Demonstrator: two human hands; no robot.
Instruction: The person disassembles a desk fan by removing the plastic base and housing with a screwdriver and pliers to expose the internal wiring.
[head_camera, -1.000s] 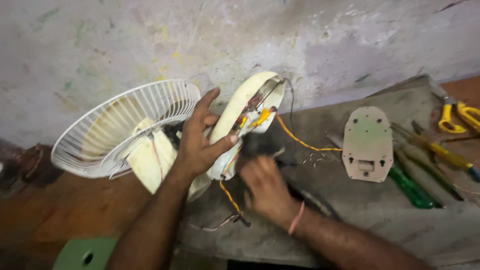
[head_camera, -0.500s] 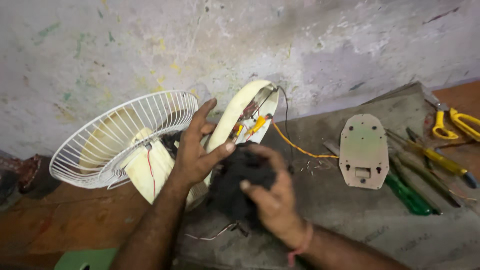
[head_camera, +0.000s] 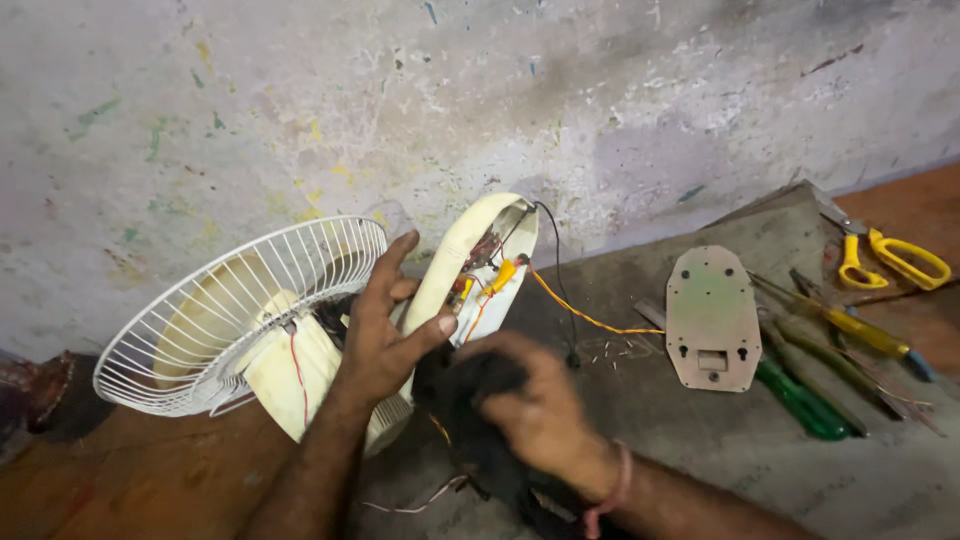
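Observation:
A cream table fan lies on its side, its white wire guard (head_camera: 230, 310) at the left and its opened base (head_camera: 470, 260) standing on edge with coloured wires showing inside. My left hand (head_camera: 385, 325) grips the fan between the motor housing and the base, thumb pressed on the base's rim. My right hand (head_camera: 535, 410) is closed on a black rag-like bundle (head_camera: 470, 400) just below the base. An orange wire (head_camera: 580, 315) trails from the base across the grey mat.
A beige bottom plate (head_camera: 710, 320) lies flat on the grey mat (head_camera: 700, 450). Right of it lie green-handled screwdrivers (head_camera: 800, 400), a yellow-handled one (head_camera: 860, 330) and yellow scissors (head_camera: 895, 255). A stained wall (head_camera: 500, 100) stands right behind.
My right hand has moved left and up with the black bundle, closer under the fan base. My left hand keeps its hold on the fan.

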